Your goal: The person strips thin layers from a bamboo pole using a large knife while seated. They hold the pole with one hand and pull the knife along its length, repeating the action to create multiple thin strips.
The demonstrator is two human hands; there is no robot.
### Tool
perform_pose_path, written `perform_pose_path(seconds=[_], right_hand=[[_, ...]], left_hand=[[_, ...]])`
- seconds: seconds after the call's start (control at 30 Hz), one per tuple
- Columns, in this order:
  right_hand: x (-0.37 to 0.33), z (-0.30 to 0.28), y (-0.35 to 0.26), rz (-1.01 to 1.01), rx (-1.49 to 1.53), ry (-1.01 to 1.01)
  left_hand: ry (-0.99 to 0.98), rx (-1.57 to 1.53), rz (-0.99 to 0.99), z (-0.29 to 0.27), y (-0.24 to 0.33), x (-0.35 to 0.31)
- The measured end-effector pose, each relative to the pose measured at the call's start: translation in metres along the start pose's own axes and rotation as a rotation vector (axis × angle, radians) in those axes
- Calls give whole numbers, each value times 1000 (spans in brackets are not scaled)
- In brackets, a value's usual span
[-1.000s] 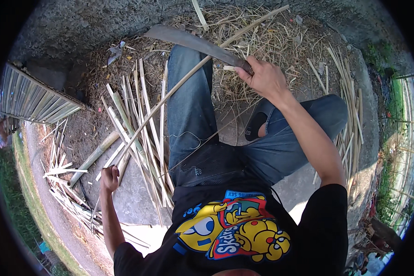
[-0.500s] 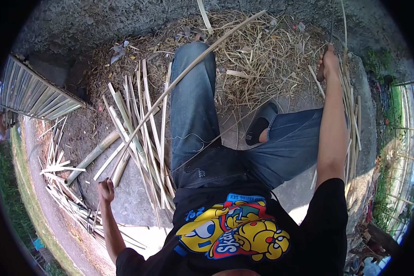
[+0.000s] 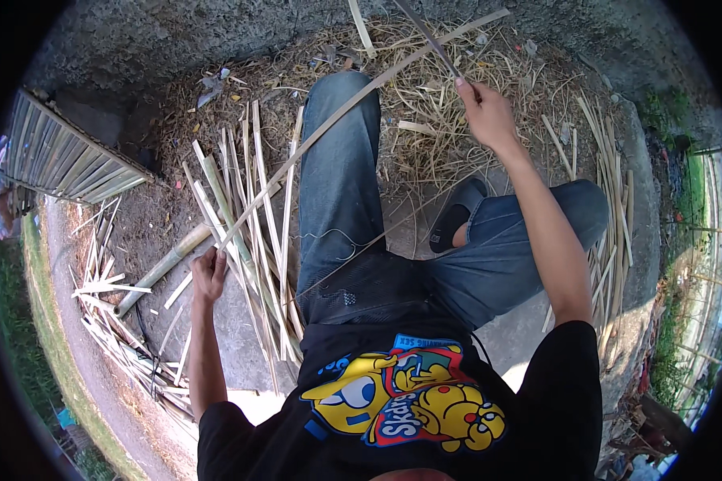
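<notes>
A long bamboo strip (image 3: 329, 124) slants across my left thigh, its far end over the loose shavings. My left hand (image 3: 209, 274) is closed on the strip's near end, beside a pile of cut bamboo strips (image 3: 255, 180). In my closed right hand (image 3: 489, 119) is a knife, its handle mostly hidden by the fingers. The knife's long dark blade (image 3: 429, 36) crosses the bamboo strip near its far end; whether they touch I cannot tell.
Thin bamboo shavings (image 3: 433, 136) heap before my legs, below a rough wall (image 3: 241, 32). A thick bamboo pole (image 3: 164, 268) lies at the left, near a slatted bamboo panel (image 3: 72, 152). More strips (image 3: 614, 208) lie to my right.
My right hand has swung left with the knife, from out at the right to over the strip's far end. My left hand has moved forward and slightly right, pushing the strip farther out.
</notes>
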State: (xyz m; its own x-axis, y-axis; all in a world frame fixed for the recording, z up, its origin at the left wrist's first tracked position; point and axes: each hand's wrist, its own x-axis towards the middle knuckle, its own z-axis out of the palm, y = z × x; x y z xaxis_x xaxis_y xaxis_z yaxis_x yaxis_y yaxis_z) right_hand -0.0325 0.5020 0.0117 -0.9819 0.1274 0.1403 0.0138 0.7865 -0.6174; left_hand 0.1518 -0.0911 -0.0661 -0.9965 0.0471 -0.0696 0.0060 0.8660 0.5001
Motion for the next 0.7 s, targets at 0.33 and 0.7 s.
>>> perform_pose_path(seconds=[0.33, 0.7], right_hand=[[-101, 84, -102, -565, -207, -242], [-8, 8, -16, -46, -215, -4]], left_hand=[[-136, -102, 89, 15, 94, 15], [-32, 144, 29, -11, 88, -15]])
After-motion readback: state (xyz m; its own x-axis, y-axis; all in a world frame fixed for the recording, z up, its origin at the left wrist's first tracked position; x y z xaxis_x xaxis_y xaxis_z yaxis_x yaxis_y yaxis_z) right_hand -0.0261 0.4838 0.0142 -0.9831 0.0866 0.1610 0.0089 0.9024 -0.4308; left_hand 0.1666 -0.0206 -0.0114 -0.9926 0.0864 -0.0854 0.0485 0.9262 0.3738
